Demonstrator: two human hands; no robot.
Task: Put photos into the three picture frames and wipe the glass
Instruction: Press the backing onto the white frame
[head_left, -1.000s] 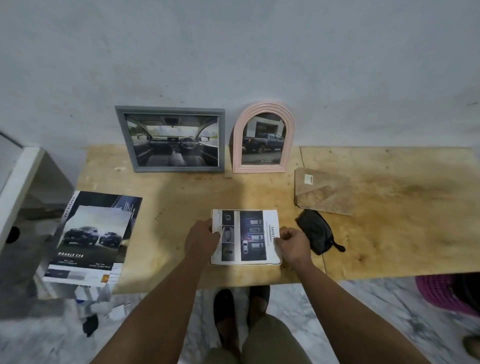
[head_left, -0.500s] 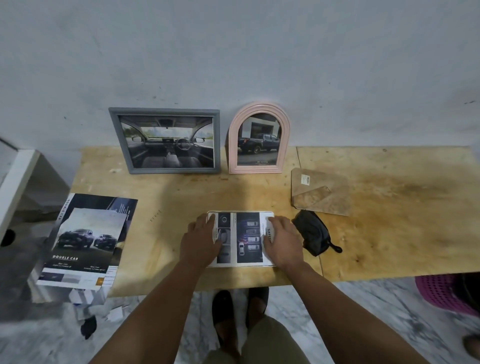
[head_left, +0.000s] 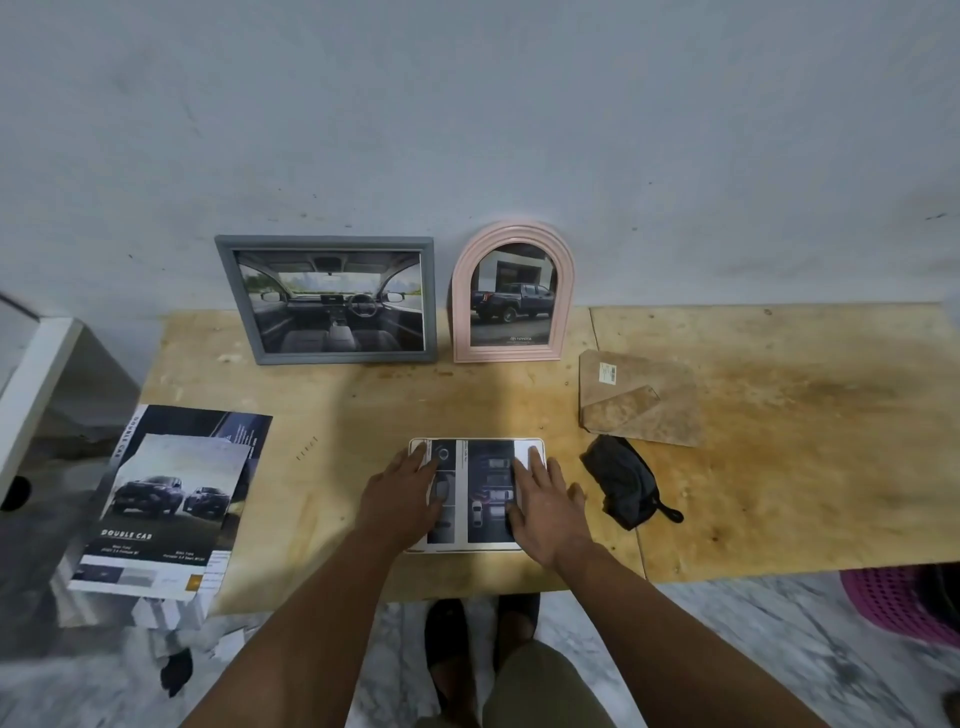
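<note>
A car-feature photo (head_left: 475, 493) lies flat in a small pale-rimmed frame (head_left: 410, 442) near the table's front edge. My left hand (head_left: 402, 499) rests flat on the photo's left side and my right hand (head_left: 545, 506) on its right side, fingers spread and pressing down. A grey rectangular frame (head_left: 343, 357) with a car-interior photo leans on the wall at the back. Beside it stands a pink arched frame (head_left: 461, 312) holding a pickup-truck photo. A dark crumpled cloth (head_left: 623, 486) lies just right of my right hand.
A brown backing board (head_left: 641, 397) with a stand flap lies right of the pink frame. A car brochure (head_left: 171, 499) overhangs the wooden table's (head_left: 779, 467) left front corner. A white shelf (head_left: 31, 395) stands at the left, a pink basket (head_left: 898, 603) on the floor at the right.
Both hands went from pinching the photo's side edges to lying flat on top of it. The photo now sits squarely within the small frame's rim.
</note>
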